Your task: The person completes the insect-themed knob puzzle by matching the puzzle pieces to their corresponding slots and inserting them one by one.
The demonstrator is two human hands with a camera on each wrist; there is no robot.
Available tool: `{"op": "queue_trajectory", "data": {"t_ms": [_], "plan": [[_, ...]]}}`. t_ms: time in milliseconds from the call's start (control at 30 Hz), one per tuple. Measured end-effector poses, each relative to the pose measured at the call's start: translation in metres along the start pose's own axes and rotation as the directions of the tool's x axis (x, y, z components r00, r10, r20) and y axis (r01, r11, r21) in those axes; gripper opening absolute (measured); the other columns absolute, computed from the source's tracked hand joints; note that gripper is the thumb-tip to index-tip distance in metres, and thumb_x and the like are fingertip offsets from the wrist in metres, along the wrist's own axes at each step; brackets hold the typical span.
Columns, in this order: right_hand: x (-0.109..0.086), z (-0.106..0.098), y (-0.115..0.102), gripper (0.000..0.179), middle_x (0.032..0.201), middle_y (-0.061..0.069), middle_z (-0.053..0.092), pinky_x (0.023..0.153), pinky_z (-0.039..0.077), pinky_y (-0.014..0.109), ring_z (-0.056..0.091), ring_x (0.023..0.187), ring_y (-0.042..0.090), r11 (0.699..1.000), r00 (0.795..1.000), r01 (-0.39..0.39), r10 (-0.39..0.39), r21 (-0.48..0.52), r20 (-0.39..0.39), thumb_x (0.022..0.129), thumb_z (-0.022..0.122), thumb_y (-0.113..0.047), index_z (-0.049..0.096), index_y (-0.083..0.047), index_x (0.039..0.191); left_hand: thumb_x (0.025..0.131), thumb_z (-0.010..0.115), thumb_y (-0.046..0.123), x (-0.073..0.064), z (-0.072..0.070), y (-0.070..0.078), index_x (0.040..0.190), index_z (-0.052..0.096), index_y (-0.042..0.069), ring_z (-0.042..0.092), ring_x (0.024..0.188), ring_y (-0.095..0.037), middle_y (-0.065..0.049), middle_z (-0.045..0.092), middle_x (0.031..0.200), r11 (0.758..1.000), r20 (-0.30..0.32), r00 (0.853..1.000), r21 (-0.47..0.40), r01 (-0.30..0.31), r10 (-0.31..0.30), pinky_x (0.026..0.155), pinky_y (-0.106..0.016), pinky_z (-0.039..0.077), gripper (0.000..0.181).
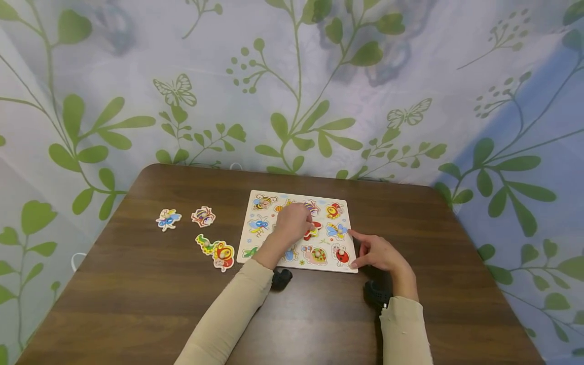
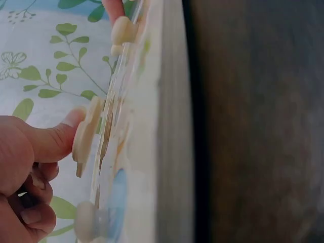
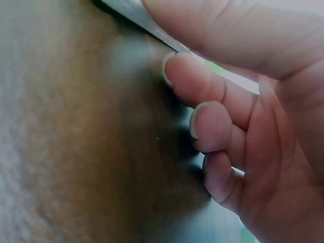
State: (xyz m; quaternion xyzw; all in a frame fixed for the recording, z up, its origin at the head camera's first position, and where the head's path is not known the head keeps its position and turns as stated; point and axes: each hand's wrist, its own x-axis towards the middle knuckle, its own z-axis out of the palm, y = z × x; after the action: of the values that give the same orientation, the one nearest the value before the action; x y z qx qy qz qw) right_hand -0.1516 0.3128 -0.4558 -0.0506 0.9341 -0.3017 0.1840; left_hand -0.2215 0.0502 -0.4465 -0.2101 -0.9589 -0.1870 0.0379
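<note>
A wooden insect puzzle board [image 1: 269, 249] lies on the table. My left hand [image 1: 292, 223] is over its middle and pinches a wooden puzzle piece [image 2: 87, 136], seen edge-on in the left wrist view, close above the board face. The picture on that piece is turned from sight. My right hand [image 1: 380, 251] touches the board's right side, index finger at the edge and thumb at the near corner. Its other fingers curl loosely in the right wrist view. A ladybug piece [image 1: 340, 255] with a knob sits in the board beside that thumb.
Left of the board lie loose pieces: a blue-winged insect [image 1: 169, 219], a spider [image 1: 203, 217], a green caterpillar [image 1: 207, 245] and a red-and-yellow insect [image 1: 223, 255]. The brown wooden table [image 1: 310, 324] meets a leaf-patterned curtain [image 1: 205, 111] at the back.
</note>
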Motion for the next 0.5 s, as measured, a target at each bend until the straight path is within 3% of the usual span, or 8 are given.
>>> {"op": "queue_trajectory", "data": {"t_ms": [167, 500], "plan": [[-0.001, -0.001, -0.001, 0.098, 0.072, 0.004, 0.053, 0.057, 0.039, 0.029, 0.047, 0.064, 0.018, 1.0, 1.0, -0.012, 0.012, -0.013, 0.006, 0.067, 0.087, -0.039, 0.039, -0.021, 0.15, 0.079, 0.08, 0.033, 0.002, 0.004, -0.001, 0.074, 0.077, 0.021, 0.062, 0.077, -0.011, 0.008, 0.067, 0.082, 0.999, 0.012, 0.999, -0.038, 0.031, -0.031, 0.062, -0.027, 0.048, 0.013], [0.002, 0.001, 0.001, 0.097, 0.072, 0.003, 0.053, 0.057, 0.038, 0.029, 0.047, 0.065, 0.019, 1.0, 1.0, -0.004, 0.004, -0.018, 0.001, 0.067, 0.087, -0.039, 0.039, -0.022, 0.15, 0.08, 0.079, 0.037, 0.002, 0.013, -0.001, 0.072, 0.072, 0.021, 0.057, 0.068, -0.011, 0.007, 0.065, 0.076, 1.0, 0.031, 1.0, -0.013, 0.003, -0.002, 0.053, -0.025, 0.042, 0.019]]}}
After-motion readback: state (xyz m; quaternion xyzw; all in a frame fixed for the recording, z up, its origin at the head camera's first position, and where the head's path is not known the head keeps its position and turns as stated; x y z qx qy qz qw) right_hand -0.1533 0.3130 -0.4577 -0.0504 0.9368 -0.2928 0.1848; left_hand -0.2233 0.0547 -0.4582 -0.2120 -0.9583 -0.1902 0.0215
